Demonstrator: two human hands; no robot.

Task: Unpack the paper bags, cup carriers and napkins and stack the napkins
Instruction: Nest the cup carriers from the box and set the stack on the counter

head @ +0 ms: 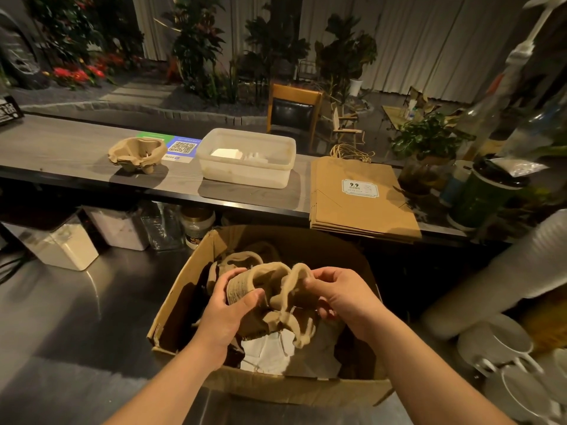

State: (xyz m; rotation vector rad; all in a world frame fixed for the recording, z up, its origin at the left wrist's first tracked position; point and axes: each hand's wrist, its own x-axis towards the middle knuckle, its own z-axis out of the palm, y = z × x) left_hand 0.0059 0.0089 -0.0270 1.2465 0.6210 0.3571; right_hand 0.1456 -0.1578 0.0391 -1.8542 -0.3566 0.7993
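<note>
Cup carrier (270, 289) held over cardboard box (190, 289), L hand (227, 314) gripping its left cup well, R hand (334, 297) pinching right rim. White napkins (270, 352) in box btm. 2nd carrier (136, 154), plastic tub (245, 157), paper bags (359, 197) on counter (61, 148).

Dim warm light, glare on steel counter (92, 289), blurred, warped right edge.

Brown pulp cup carriers (273, 289) above box, another (136, 154) on counter, flat paper bags (359, 200), napkins (270, 351) in box
</note>
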